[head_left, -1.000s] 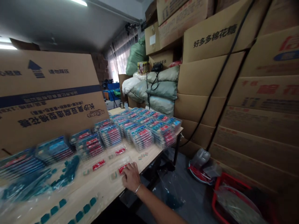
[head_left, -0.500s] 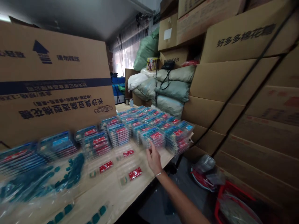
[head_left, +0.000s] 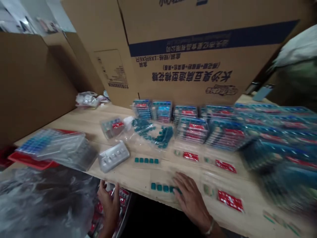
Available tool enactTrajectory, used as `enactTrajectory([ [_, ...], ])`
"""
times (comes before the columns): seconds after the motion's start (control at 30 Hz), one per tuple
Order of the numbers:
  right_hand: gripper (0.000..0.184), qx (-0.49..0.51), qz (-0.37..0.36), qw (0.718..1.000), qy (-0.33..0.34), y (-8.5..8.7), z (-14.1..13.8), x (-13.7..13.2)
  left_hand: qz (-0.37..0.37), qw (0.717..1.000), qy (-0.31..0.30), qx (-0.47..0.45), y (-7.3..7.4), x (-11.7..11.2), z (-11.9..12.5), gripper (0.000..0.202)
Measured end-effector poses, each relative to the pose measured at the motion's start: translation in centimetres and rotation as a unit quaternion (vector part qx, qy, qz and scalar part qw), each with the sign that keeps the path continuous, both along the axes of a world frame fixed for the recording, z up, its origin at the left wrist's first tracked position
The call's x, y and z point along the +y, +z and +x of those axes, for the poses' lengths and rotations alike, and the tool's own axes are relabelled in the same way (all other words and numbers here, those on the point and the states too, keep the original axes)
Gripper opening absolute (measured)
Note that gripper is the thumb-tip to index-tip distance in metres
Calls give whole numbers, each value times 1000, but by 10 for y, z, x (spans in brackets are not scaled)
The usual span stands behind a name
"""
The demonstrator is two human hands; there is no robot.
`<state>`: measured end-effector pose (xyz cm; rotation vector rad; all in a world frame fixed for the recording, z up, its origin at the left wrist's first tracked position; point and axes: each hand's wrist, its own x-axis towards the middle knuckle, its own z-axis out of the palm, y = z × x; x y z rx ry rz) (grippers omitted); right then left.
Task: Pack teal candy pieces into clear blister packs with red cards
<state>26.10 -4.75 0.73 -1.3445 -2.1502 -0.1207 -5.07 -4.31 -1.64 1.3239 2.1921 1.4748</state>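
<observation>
Spreading its fingers wide, the right hand (head_left: 190, 198) lay open and flat on the wooden table (head_left: 74, 124), unclenched, fingertips just touching a row of teal plastic pieces (head_left: 160, 188)! Over at the table edge, the left hand (head_left: 109, 208) curled upward beside red-printed packets (head_left: 123, 197) below the tabletop, and whether it grasped anything, I couldn't tell. A silver plastic tray (head_left: 113, 156) sat just above it.
</observation>
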Motion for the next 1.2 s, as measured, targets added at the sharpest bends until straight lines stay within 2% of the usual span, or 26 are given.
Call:
enactTrajectory([
  [0.03, 30, -20, -6, 1000, 17, -3, -3, 1, 11, 995, -22, 94, 1, -3, 4, 58],
  [0.1, 30, -47, -15, 998, 38, -9, -6, 1, 25, 972, -88, 215, 3, -5, 16, 50],
  [0.2, 31, -50, -18, 998, 39, -17, -2, 0, 43, 928, -182, 323, 11, 8, 31, 40],
  [0.27, 33, -44, -9, 998, 41, -21, 2, -1, 57, 902, -199, 378, 24, 30, 29, 36],
  [0.33, 35, -37, 2, 998, 47, -24, 6, 0, 32, 894, -178, 411, 43, 56, 15, 33],
  [0.4, 35, -27, 8, 998, 54, -27, 7, 1, -44, 895, -157, 415, 64, 82, -8, 34],
  [0.47, 34, -14, 1, 998, 56, -27, 8, 1, -128, 884, -189, 408, 81, 106, -34, 37],
  [0.53, 33, 0, -17, 999, 50, -27, 7, 1, -180, 863, -254, 398, 89, 125, -57, 42],
  [0.63, 29, 13, -53, 998, 39, -24, 8, 0, -185, 844, -355, 356, 87, 144, -78, 44],
  [0.7, 27, 16, -70, 997, 34, -23, 8, 0, -162, 844, -383, 338, 81, 150, -85, 45],
  [0.9, 28, 5, -80, 997, 17, -22, 16, 0, -130, 852, -386, 330, 68, 157, -95, 42],
  [1.07, 39, -5, -90, 994, -58, -8, 14, -4, -131, 854, -404, 301, 69, 161, -99, 42],
  [1.2, 38, 20, -122, 991, -43, 2, 3, -2, -139, 854, -405, 295, 71, 163, -97, 46],
])
